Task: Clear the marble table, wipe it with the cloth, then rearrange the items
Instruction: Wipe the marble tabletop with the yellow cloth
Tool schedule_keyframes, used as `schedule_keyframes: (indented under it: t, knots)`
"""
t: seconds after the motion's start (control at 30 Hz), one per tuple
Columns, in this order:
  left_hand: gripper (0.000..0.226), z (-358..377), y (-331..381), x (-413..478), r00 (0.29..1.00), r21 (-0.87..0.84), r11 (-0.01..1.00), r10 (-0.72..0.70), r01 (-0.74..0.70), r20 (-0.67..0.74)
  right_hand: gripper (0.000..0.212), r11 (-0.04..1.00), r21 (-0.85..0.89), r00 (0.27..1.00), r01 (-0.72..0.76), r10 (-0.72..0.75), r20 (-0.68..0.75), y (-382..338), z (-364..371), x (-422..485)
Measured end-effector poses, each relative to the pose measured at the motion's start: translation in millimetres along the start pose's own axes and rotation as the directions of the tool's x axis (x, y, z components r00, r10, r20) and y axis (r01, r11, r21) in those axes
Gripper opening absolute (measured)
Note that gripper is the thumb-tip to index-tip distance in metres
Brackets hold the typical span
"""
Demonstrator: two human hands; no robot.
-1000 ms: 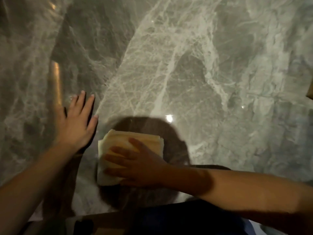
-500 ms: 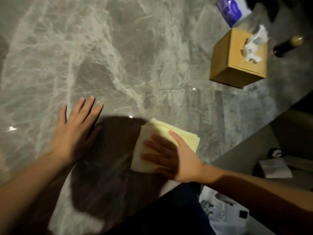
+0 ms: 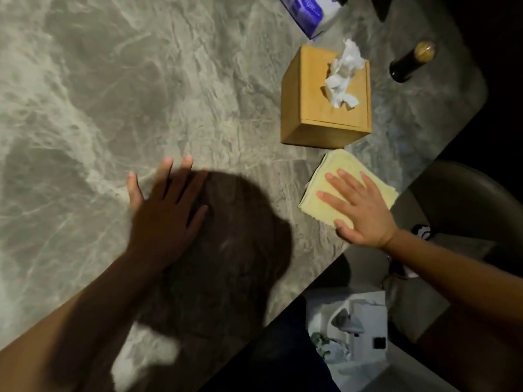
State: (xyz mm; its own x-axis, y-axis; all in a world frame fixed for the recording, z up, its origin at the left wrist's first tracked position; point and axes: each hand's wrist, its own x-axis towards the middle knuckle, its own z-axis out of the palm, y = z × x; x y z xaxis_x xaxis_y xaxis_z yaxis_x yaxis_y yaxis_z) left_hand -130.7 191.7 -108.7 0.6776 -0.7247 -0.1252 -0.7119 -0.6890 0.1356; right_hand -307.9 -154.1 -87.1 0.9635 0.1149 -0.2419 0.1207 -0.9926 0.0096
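A folded pale yellow cloth (image 3: 334, 176) lies on the grey marble table (image 3: 141, 94) close to its right edge. My right hand (image 3: 359, 210) presses flat on the cloth with fingers spread. My left hand (image 3: 167, 207) rests flat on the bare marble to the left, fingers apart, holding nothing, partly in my head's shadow. Just beyond the cloth stands a wooden tissue box (image 3: 325, 100) with a white tissue sticking out.
A dark bottle with a gold cap (image 3: 410, 62) lies at the far right of the table. A purple and white packet (image 3: 308, 12) sits at the top edge. Off the table's edge are a dark chair (image 3: 475, 199) and white items (image 3: 362, 323) on the floor.
My right hand has slid the cloth to the right along the table, up to the tissue box. My view has swung right, bringing the box, bottle and packet closer.
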Motion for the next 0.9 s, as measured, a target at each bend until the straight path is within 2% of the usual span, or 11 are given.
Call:
schedule_keyframes:
  t: [0.13,0.3,0.37,0.5,0.67,0.73,0.9]
  knots:
    - [0.062,0.6,-4.1,-2.5,1.000,0.010,1.000,-0.008,0.008,-0.004,0.058,1.000,-0.020,0.999,0.021,-0.020,0.034,18.0,0.9,3.2]
    - [0.060,-3.7,-0.8,-3.8,0.998,0.007,0.999,-0.050,0.050,0.025,0.061,0.996,0.047,0.997,-0.076,0.077,-0.014,-9.4,2.1,3.5]
    - [0.060,-5.6,-0.9,-2.7,0.998,0.000,0.999,-0.050,0.050,0.036,0.060,0.997,0.064,0.999,-0.048,0.049,-0.015,-31.6,0.1,2.8]
    - [0.060,-8.5,-9.4,-8.4,0.999,-0.056,0.998,-0.002,0.003,0.033,0.055,0.980,0.081,0.982,0.184,-0.179,-0.059,-112.2,4.8,-2.6]
    - [0.060,-6.7,-51.6,-52.6,1.000,-0.065,0.998,-0.016,0.016,0.011,0.048,0.867,0.146,0.879,0.476,-0.466,-0.102,-234.0,11.3,-0.7]
    - [0.060,-7.9,-73.7,-76.2,0.997,-0.042,0.996,-0.073,0.073,0.001,0.045,0.829,0.183,0.848,0.529,-0.525,-0.077,-275.1,10.3,2.5]
    - [0.061,-10.4,-130.5,-152.5,0.970,-0.058,0.968,-0.244,0.245,0.012,0.051,0.667,0.160,0.680,0.728,-0.733,-0.037,-343.0,8.5,12.4]
